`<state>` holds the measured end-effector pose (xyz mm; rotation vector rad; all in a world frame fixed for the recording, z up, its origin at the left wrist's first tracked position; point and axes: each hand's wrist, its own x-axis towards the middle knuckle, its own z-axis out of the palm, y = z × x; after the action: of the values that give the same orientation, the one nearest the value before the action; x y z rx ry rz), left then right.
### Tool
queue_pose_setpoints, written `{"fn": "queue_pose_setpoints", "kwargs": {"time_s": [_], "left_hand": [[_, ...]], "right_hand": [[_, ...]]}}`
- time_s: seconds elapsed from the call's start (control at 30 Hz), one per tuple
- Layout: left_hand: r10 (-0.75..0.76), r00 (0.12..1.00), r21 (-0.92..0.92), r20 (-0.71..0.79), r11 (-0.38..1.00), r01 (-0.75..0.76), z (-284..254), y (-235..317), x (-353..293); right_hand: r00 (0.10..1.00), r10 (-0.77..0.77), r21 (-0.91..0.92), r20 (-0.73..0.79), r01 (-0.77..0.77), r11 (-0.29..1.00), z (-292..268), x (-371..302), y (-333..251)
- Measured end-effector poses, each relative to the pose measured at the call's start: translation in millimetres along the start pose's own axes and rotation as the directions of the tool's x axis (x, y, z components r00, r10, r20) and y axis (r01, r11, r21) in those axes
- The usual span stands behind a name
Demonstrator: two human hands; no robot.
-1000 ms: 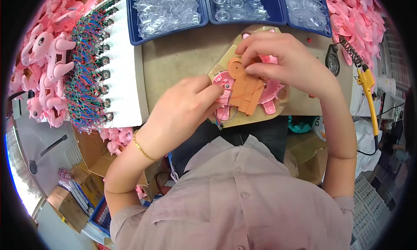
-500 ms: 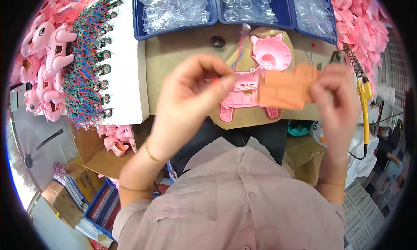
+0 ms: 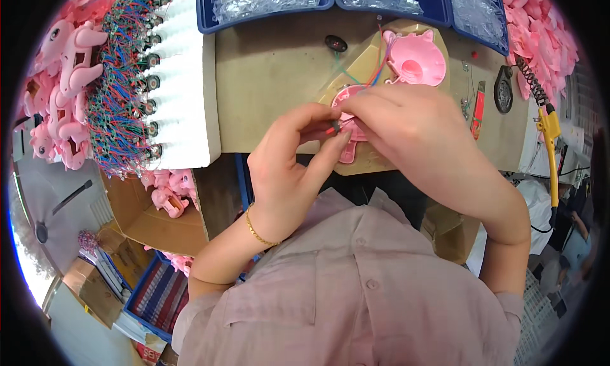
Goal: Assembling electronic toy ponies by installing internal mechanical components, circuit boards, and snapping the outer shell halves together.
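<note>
The shell (image 3: 416, 61) lay on the board (image 3: 375, 165). Trays (image 3: 267, 21) stood behind. Foam (image 3: 194, 93) lay left, wires (image 3: 121, 93) along its left side. The knife (image 3: 479, 108) lay right, the iron (image 3: 550, 137) farther right.

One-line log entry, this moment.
left hand: pinching small red-black part | right hand: close beside it | pink shell: partly hidden by hands

Left hand (image 3: 286, 156) pinched; right hand (image 3: 410, 124) palm-down, fingertips just beside.

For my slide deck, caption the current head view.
Left hand holding a small black-and-red part, right hand close beside it, at a pink animal-shaped toy shell.
</note>
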<state>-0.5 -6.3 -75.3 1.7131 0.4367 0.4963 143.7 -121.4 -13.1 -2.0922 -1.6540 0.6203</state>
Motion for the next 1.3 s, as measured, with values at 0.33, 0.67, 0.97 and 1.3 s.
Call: {"fn": "queue_pose_setpoints", "kwargs": {"time_s": [0.33,0.67,0.97,1.3], "left_hand": [[0.249,0.968,0.505,0.031,0.832,-0.230,-16.5,-14.0,6.1],[0.446,0.883,0.694,0.147,0.590,-0.414,-13.8,-33.7,-14.5],[0.443,0.860,0.734,0.252,0.492,-0.468,-14.5,-33.6,-17.4],[0.419,0.794,0.730,0.440,0.349,-0.588,-20.3,-22.9,-10.5]], "right_hand": [[0.992,-0.071,-0.164,-0.105,0.053,0.985,16.5,16.0,3.2],[0.985,-0.066,-0.168,-0.162,0.038,0.985,24.3,15.8,3.1],[0.997,-0.078,-0.178,-0.027,0.072,0.981,12.0,20.3,1.0],[0.984,-0.146,-0.270,0.104,0.169,0.948,5.6,52.0,25.9]]}}
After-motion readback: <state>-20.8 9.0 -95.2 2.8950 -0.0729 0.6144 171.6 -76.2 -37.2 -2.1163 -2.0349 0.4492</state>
